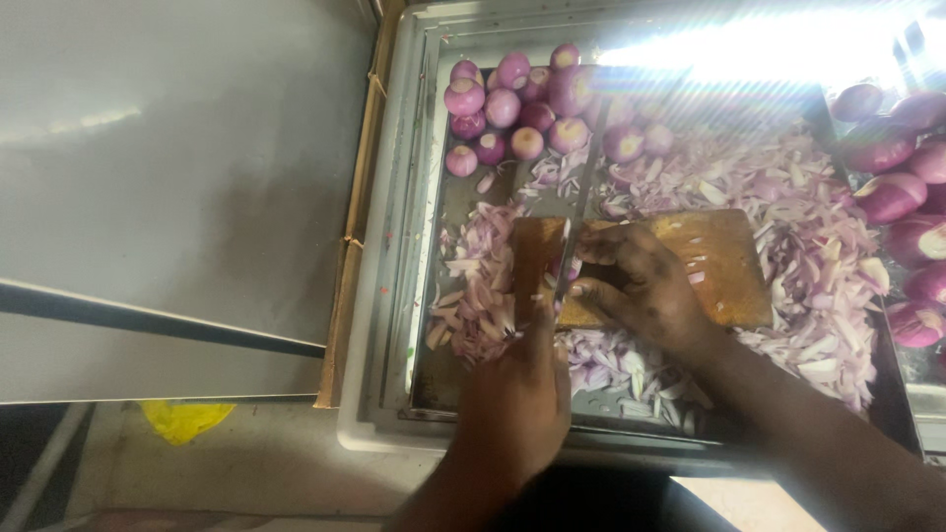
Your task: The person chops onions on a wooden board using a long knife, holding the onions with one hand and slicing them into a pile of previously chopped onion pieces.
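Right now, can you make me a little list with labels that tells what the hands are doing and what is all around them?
left hand: grip closed on a knife, blade standing edge-down on the board
right hand: fingers curled on the board, pressing down something mostly hidden beside the blade
cutting board: wooden, lying in the tray
tray: big, metal
sliced onion: heaped around the board
peeled onions: whole, purple, at the far end
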